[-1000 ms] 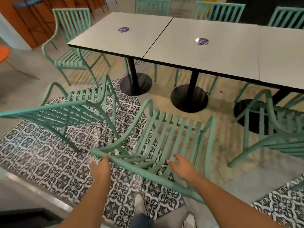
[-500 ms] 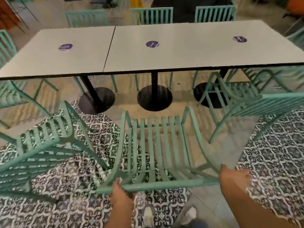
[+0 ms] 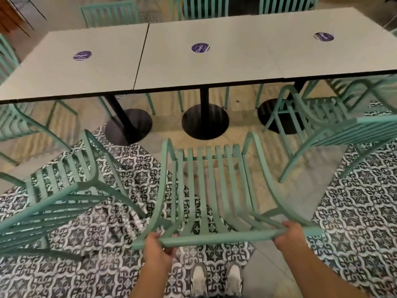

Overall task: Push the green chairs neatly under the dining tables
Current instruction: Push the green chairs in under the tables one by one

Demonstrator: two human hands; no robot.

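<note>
Early days. Both hands, left [image 3: 158,247] and right [image 3: 290,234], curl round the top rail of the middle green chair [image 3: 211,190], near the dining tables [image 3: 193,61], not under. Left chair [image 3: 58,196] and right chair [image 3: 335,130] askew, waiting.

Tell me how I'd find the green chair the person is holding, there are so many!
Find the long row of grey dining tables and the round black base under the middle one. The held chair stands straight in front of it, on the patterned floor. It alone has a left hand and a right hand gripping its top rail; the chairs beside it sit crooked and untouched.
</note>
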